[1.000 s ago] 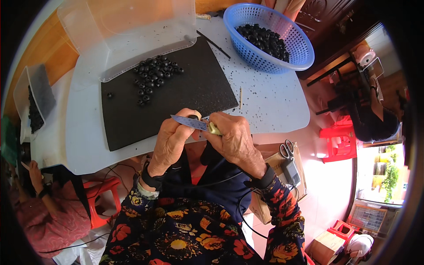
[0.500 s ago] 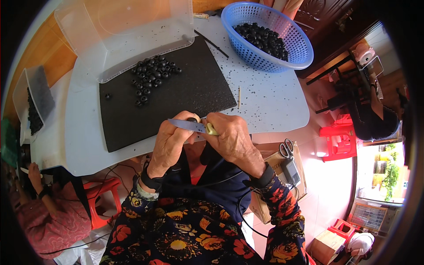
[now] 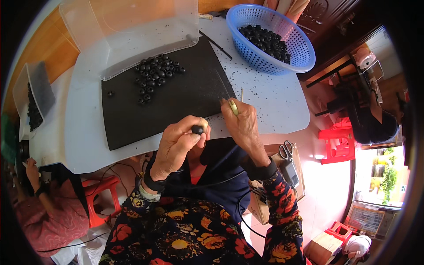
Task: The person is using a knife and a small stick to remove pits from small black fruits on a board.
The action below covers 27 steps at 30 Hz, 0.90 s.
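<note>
My left hand (image 3: 173, 143) is closed around a small black round piece (image 3: 197, 129), just off the table's near edge. A pale yellowish covering shows on one fingertip beside it. My right hand (image 3: 244, 128) grips a knife by its pale green handle (image 3: 233, 107). The thin blade is seen nearly edge-on, pointing away over the black mat (image 3: 132, 121), apart from the piece. On the mat lies a heap of similar black pieces (image 3: 154, 73), some with visible holes, and a single one (image 3: 110, 93) sits to the left.
A blue perforated basket (image 3: 304, 57) with black pieces stands at the far right of the table (image 3: 282, 106). Clear plastic bins (image 3: 128, 26) stand at the back and left. Black crumbs dot the tabletop. Scissors (image 3: 287, 150) rest on a box at right; a co-worker's hand (image 3: 33, 172) is at left.
My right hand has drawn the knife away from the black piece, moving right and turning the blade forward. My left hand still holds the piece, now more exposed.
</note>
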Tool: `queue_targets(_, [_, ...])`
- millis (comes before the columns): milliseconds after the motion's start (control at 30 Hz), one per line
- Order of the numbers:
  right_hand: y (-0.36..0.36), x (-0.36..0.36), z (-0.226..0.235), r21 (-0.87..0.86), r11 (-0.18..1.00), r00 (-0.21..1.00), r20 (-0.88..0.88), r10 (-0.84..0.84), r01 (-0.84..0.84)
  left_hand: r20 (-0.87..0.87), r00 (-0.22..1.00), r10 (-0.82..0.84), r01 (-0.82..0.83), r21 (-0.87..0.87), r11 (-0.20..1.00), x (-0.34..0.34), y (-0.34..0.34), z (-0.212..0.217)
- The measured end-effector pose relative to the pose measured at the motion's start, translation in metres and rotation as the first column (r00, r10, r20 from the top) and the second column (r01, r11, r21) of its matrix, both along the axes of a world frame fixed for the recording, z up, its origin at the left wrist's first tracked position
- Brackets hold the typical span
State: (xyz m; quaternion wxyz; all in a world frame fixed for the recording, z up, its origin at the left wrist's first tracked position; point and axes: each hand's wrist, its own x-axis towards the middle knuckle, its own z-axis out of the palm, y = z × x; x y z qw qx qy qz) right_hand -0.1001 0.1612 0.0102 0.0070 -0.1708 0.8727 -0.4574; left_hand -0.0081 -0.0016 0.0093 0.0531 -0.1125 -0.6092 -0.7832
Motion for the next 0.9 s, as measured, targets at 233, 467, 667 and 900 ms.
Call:
queue_targets(233, [0.005,0.012,0.007,-0.246,0.965,0.995,0.018,0.100,-0.093,0.006,0.999,0.048,-0.046,-0.160,0.986,-0.005,0.000,-0.002])
queue_targets(467, [-0.009,0.022,0.024,-0.529,0.792,0.903,0.104,0.416,-0.304,0.135,0.990,0.031,-0.017,-0.101,0.995,-0.011,0.002,0.001])
queue_targets(667, [-0.010,0.019,0.027,-0.321,0.911,0.959,0.027,0.282,-0.259,0.001,0.997,0.078,-0.077,-0.138,0.987,-0.018,0.009,-0.003])
queue_targets(900, [-0.013,-0.014,0.044,-0.157,0.987,0.986,-0.169,-0.009,-0.018,0.066,0.988,0.141,-0.142,0.005,0.990,-0.018,0.012,-0.004])
